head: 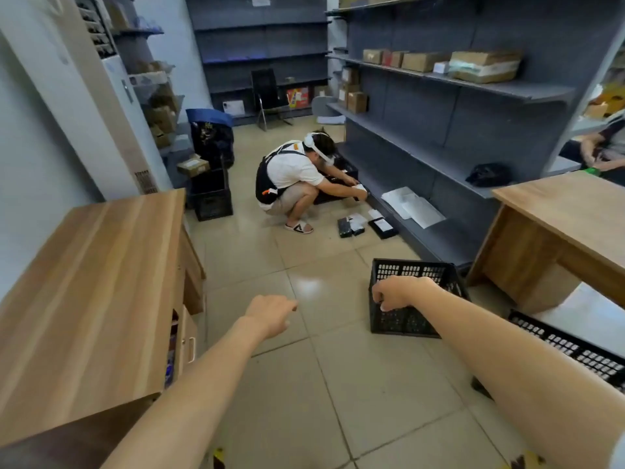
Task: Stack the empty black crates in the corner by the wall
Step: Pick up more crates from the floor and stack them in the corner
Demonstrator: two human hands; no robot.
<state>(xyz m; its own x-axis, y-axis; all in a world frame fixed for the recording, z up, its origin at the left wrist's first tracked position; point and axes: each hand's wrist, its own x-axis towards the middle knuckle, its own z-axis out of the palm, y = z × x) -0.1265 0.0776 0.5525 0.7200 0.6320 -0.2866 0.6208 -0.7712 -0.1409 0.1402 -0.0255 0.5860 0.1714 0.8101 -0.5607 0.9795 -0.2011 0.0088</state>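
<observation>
A black lattice crate (406,321) sits on the tiled floor to the right of centre, empty inside. My right hand (397,294) curls over its near rim and grips it. My left hand (272,316) hovers over bare floor to the left of the crate, fingers loose, holding nothing. A second black crate (571,350) lies at the lower right, partly hidden behind my right forearm. Farther back on the left, two black crates (213,198) stand stacked by the wall with a cardboard box on top.
A person (294,177) squats mid-room beside the grey shelving (449,130), with small packages (367,225) on the floor. A wooden cabinet (91,292) stands at my left and a wooden desk (558,225) at my right. Open tiled floor lies between them.
</observation>
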